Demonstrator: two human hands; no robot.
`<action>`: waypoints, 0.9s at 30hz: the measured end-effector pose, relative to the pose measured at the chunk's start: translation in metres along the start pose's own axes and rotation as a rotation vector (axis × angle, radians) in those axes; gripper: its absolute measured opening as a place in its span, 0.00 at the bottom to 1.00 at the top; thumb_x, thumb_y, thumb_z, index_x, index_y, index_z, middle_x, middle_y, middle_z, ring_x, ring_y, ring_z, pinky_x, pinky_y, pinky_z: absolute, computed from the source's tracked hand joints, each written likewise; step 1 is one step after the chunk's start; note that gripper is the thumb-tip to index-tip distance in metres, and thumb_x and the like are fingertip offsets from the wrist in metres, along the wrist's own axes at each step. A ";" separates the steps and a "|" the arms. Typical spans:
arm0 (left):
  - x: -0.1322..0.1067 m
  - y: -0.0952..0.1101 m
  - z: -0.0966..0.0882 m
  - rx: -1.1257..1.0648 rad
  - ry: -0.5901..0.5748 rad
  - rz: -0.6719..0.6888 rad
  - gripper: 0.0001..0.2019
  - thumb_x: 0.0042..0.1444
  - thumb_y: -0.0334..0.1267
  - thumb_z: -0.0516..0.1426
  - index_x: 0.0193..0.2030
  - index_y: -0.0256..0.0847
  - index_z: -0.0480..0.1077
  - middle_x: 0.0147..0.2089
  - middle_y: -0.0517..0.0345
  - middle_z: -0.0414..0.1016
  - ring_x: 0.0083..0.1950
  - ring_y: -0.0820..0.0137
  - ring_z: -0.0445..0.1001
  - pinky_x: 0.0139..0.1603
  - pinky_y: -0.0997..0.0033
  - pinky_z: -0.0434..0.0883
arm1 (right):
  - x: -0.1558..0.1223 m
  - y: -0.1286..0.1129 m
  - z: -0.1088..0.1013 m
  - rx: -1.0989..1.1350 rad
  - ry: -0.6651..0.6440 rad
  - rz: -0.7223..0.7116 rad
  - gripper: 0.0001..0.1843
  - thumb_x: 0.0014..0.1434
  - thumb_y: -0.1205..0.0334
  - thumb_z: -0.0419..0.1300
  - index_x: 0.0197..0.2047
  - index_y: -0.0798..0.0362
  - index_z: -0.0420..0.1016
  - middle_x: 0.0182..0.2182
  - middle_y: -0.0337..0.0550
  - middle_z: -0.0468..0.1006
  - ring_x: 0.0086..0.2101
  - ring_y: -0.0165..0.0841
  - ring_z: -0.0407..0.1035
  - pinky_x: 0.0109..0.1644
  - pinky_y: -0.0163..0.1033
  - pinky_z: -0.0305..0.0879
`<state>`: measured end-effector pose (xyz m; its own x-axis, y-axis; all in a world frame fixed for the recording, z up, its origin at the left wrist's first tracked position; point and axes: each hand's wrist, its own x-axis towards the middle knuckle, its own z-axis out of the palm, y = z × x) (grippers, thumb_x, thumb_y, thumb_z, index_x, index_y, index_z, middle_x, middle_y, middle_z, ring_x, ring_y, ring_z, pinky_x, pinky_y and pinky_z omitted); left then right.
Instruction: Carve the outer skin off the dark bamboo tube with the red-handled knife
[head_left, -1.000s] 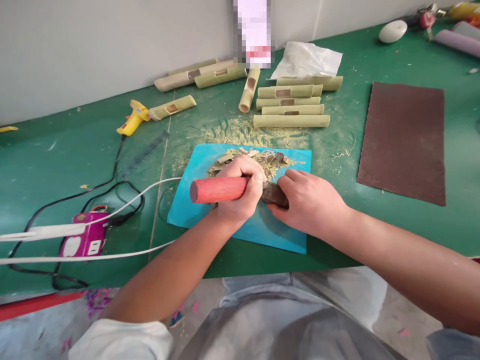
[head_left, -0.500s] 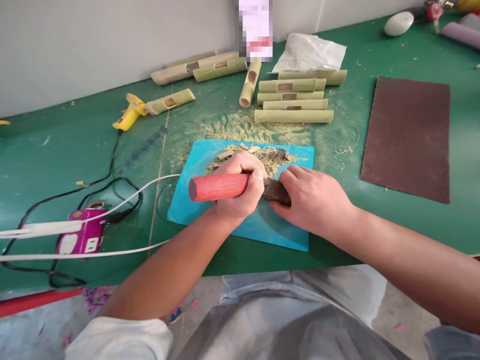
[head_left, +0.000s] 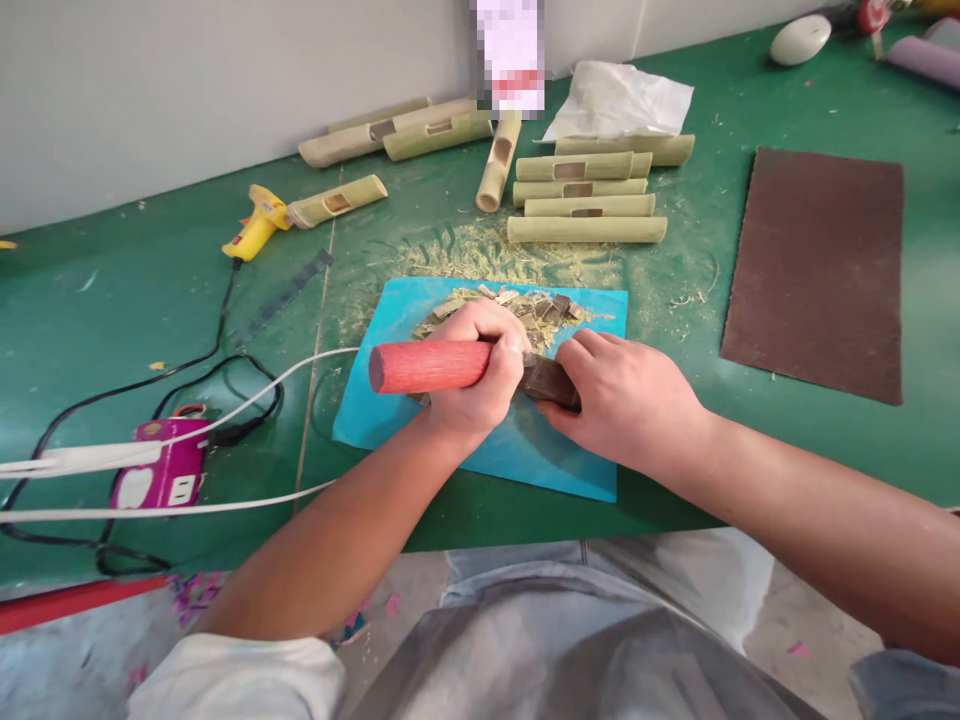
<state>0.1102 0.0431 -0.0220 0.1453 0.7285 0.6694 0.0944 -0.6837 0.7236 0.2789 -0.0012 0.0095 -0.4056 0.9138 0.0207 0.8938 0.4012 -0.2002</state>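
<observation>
We see a red wooden handle (head_left: 427,366) lying level over a blue mat (head_left: 375,415), its free end pointing to 9 o'clock. The left hand (head_left: 484,375) is wrapped fully round its other end, fingers (head_left: 514,360) curled tight on it. Directly at 3 o'clock of that fist sits a dark brown piece (head_left: 551,382) (what it is made of we cannot tell), and the right hand (head_left: 626,405) presses down on it, fingers bent over its top and gripping it against the mat. The two hands touch or nearly touch.

At 12 o'clock of the hands, on the mat's far part, lies a heap of small bamboo chips (head_left: 525,305), and beyond it pale sawdust (head_left: 480,255) spreads over the green table (head_left: 112,310). Further toward 12 o'clock lie cut bamboo tubes (head_left: 585,230) in a row. At 2 o'clock rests a brown sheet (head_left: 817,270). At 10 o'clock lies a yellow glue gun (head_left: 255,225); at 9 o'clock, a purple power strip (head_left: 157,480) with white cables (head_left: 247,400).
</observation>
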 end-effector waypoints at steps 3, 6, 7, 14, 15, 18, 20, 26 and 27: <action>0.000 0.000 0.000 -0.002 -0.013 0.006 0.10 0.67 0.38 0.58 0.32 0.43 0.67 0.29 0.62 0.74 0.30 0.73 0.73 0.34 0.68 0.73 | 0.000 0.001 0.001 0.005 0.015 0.018 0.12 0.61 0.54 0.64 0.39 0.55 0.76 0.35 0.49 0.79 0.34 0.38 0.69 0.33 0.41 0.50; -0.001 -0.001 0.000 0.000 -0.010 0.032 0.11 0.66 0.38 0.58 0.32 0.43 0.66 0.29 0.63 0.73 0.29 0.74 0.72 0.33 0.69 0.72 | 0.000 0.002 0.002 0.002 0.047 0.028 0.12 0.60 0.53 0.64 0.39 0.54 0.76 0.34 0.48 0.78 0.34 0.38 0.69 0.33 0.41 0.49; -0.001 -0.001 0.000 0.002 -0.010 0.037 0.11 0.66 0.38 0.58 0.32 0.43 0.66 0.29 0.63 0.73 0.29 0.74 0.72 0.32 0.69 0.71 | 0.000 0.002 0.001 0.000 0.050 0.027 0.12 0.60 0.53 0.64 0.39 0.54 0.76 0.34 0.48 0.78 0.34 0.38 0.69 0.33 0.41 0.49; 0.002 -0.001 -0.001 0.113 -0.083 0.059 0.09 0.67 0.39 0.57 0.34 0.44 0.64 0.30 0.63 0.73 0.32 0.71 0.72 0.38 0.63 0.72 | -0.002 -0.005 -0.006 -0.042 -0.013 0.073 0.11 0.65 0.55 0.60 0.38 0.55 0.77 0.34 0.50 0.78 0.34 0.39 0.69 0.32 0.41 0.48; 0.003 -0.001 -0.001 0.111 -0.089 0.062 0.09 0.67 0.39 0.57 0.34 0.44 0.64 0.30 0.63 0.73 0.32 0.71 0.72 0.38 0.63 0.72 | -0.003 -0.006 -0.006 -0.046 -0.015 0.087 0.11 0.66 0.55 0.60 0.39 0.55 0.77 0.35 0.50 0.78 0.34 0.39 0.69 0.32 0.41 0.48; 0.005 -0.002 0.000 0.085 -0.088 0.048 0.11 0.68 0.41 0.57 0.33 0.44 0.63 0.30 0.62 0.72 0.30 0.71 0.71 0.33 0.65 0.70 | -0.003 -0.005 -0.003 -0.033 0.003 0.080 0.12 0.66 0.55 0.60 0.41 0.56 0.76 0.37 0.52 0.78 0.36 0.40 0.69 0.33 0.41 0.51; 0.006 -0.002 0.002 0.071 -0.073 0.035 0.13 0.68 0.43 0.57 0.32 0.44 0.63 0.29 0.62 0.71 0.29 0.72 0.70 0.31 0.66 0.69 | -0.002 -0.003 -0.001 -0.015 0.003 0.040 0.13 0.66 0.54 0.60 0.41 0.56 0.76 0.38 0.52 0.78 0.38 0.41 0.69 0.35 0.41 0.54; 0.005 -0.005 0.009 -0.033 -0.003 0.063 0.18 0.66 0.44 0.59 0.27 0.43 0.59 0.24 0.63 0.65 0.23 0.73 0.63 0.24 0.67 0.62 | 0.000 0.001 0.001 0.001 -0.015 -0.008 0.14 0.67 0.54 0.60 0.40 0.57 0.77 0.37 0.52 0.77 0.38 0.41 0.68 0.37 0.42 0.57; 0.004 -0.007 0.009 -0.060 -0.036 0.089 0.19 0.66 0.43 0.59 0.26 0.43 0.58 0.22 0.63 0.63 0.22 0.74 0.62 0.22 0.67 0.60 | 0.000 0.001 0.001 0.006 -0.015 -0.002 0.14 0.67 0.54 0.60 0.40 0.57 0.77 0.36 0.52 0.77 0.38 0.41 0.68 0.37 0.42 0.57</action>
<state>0.1190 0.0504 -0.0261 0.1855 0.6625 0.7257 0.0204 -0.7410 0.6712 0.2798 -0.0007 0.0083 -0.4105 0.9118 0.0065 0.8917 0.4029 -0.2063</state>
